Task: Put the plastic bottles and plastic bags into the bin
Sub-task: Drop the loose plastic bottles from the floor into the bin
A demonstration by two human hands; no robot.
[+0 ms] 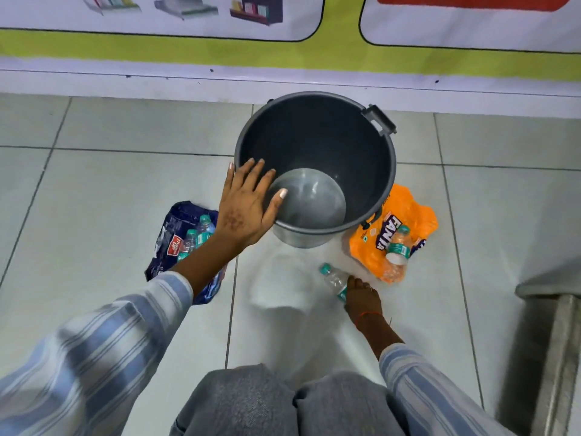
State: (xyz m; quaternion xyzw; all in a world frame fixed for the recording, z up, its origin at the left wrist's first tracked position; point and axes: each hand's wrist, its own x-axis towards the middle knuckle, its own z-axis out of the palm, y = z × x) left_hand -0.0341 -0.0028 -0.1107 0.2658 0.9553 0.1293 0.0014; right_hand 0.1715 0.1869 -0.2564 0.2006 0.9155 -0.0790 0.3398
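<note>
A dark grey bin (371,171) stands on the tiled floor with nothing inside it. My left hand (248,202) rests flat on its near left rim, fingers spread. My right hand (361,298) is shut on a clear plastic bottle (334,278) with a teal cap, low over the floor in front of the bin. A dark blue plastic bag (176,243) lies left of the bin with two small bottles (198,234) on it. An orange plastic bag (405,221) lies to the bin's right with another bottle (397,247) on top.
A wall with a white skirting strip (188,84) and printed banner runs right behind the bin. A metal leg of some furniture (556,357) stands at the right edge. My knees (283,404) are at the bottom centre.
</note>
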